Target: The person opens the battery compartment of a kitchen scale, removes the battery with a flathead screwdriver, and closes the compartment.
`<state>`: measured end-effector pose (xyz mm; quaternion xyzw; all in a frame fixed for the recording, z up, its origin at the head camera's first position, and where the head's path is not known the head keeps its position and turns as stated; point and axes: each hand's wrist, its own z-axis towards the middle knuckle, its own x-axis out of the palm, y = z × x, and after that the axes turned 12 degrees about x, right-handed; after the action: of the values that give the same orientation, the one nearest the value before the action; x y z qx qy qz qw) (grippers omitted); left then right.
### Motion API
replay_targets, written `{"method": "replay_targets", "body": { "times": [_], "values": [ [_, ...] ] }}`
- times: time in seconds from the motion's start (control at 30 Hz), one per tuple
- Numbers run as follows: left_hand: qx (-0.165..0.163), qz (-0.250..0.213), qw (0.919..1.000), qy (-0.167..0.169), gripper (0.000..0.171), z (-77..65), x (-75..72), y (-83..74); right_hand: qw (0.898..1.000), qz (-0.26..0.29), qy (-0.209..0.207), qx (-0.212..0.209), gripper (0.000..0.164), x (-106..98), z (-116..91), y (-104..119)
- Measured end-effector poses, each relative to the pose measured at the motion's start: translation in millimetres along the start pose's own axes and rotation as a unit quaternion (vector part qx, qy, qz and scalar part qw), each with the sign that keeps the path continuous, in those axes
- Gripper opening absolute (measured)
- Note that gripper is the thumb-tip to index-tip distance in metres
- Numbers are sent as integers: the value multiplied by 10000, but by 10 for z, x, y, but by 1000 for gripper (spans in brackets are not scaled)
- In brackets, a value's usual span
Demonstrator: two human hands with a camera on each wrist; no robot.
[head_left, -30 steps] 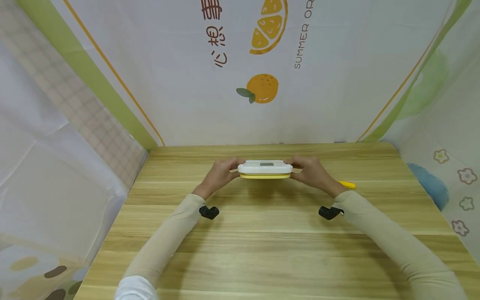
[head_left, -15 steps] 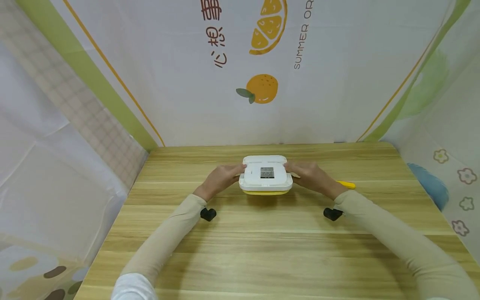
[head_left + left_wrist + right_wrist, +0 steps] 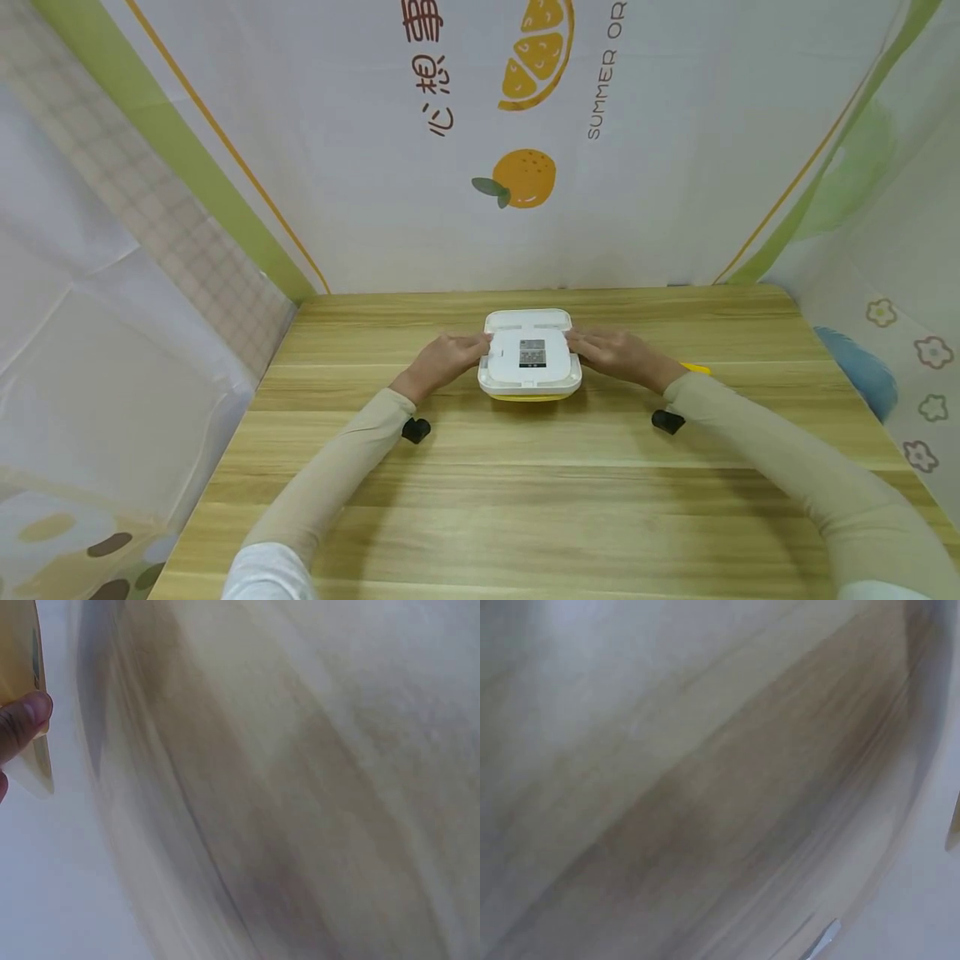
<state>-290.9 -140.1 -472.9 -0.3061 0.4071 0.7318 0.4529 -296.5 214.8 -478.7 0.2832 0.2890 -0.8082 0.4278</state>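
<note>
A flat, rounded white device [image 3: 506, 354] with a yellow layer beneath it is held at the middle of the table's far part. Its white face, bearing a grey label, is turned up toward the head camera. My left hand [image 3: 442, 364] grips its left edge; in the left wrist view the thumb [image 3: 37, 709] presses on the yellowish edge of the device [image 3: 15, 652]. On the opposite side my right hand [image 3: 618, 357] holds the right edge, its fingers partly hidden. The right wrist view shows mostly blurred tabletop, with no hand visible.
A yellow object [image 3: 697, 367] lies on the wooden table [image 3: 525, 500], partly hidden by the right forearm. A printed cloth [image 3: 637, 208] hangs behind the table. Black wrist mounts [image 3: 416, 430] show below both wrists.
The device has tipped from nearly edge-on so that its labelled white face shows, and its near edge has come toward me. Both hands have turned with it, keeping their hold.
</note>
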Motion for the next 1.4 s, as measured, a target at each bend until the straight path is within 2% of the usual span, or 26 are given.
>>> {"method": "replay_targets", "body": {
  "times": [0.3, 0.47, 0.63, 0.77, 1.13, 1.4],
  "values": [
    [99, -97, 9998, -155, 11, -22, 45, -10, 9985, -328, 145, -423, 40, 35, -29, -30],
    [107, 98, 9999, 37, 18, -36, 50, -28, 9962, -593, 43, -635, 40, 73, -42, -52],
    [69, 241, 9992, 320, 4, -23, 39, -38, 9947, -709, 47, -738, 43, 96, -48, -69],
    [122, 419, 9982, 403, 14, -15, 40, -39, 9927, -852, 115, -849, 47, 108, -57, -72],
    [251, 628, 9956, 654, 12, -17, 87, -42, 9903, -1010, 128, -948, 50, 140, -60, -66],
    [180, 286, 9976, 611, 12, -19, 115, -55, 9899, -1107, 182, -868, 54, 135, -71, -34]
  ]
}}
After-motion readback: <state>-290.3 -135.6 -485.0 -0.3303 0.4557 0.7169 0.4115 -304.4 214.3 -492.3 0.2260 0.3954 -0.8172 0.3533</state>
